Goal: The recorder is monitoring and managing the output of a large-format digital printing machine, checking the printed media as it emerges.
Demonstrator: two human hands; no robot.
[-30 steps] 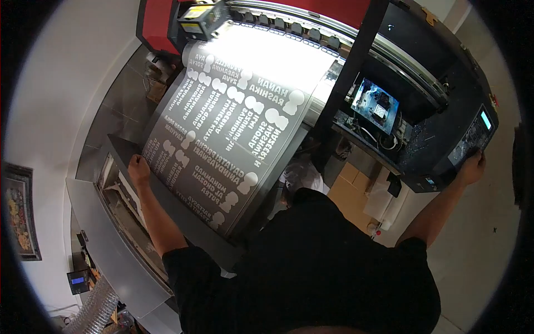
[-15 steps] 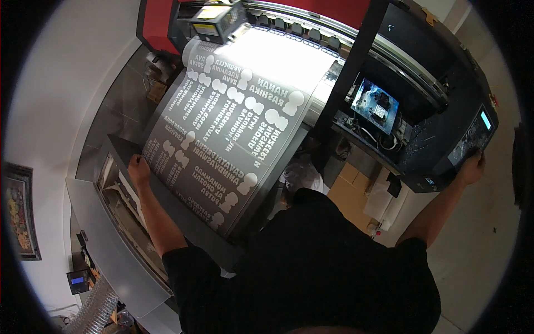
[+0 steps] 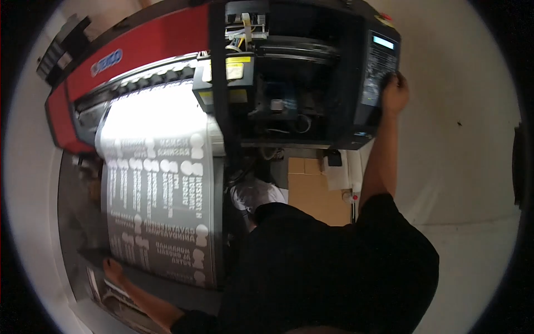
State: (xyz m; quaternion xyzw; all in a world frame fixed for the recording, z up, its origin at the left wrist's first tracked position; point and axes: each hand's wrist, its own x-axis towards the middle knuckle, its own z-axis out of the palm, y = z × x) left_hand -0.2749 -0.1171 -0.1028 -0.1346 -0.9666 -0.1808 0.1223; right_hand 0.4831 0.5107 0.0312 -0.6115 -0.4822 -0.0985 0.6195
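Blocking much of the lower frame, the person's dark torso hides the base of the wide-format printer, and fisheye bend plus glare wash out the top of the printed sheet. Sheet, dark w/ pale lettering, hangs from the red-and-black printer down toward lower left. Left hand sits at the sheet's bottom left corner, fingers curled on the edge, grasping it. Right hand is up at the control panel on the printer's right end, well apart from the sheet, fingertips touching the panel; how far open, can't tell.
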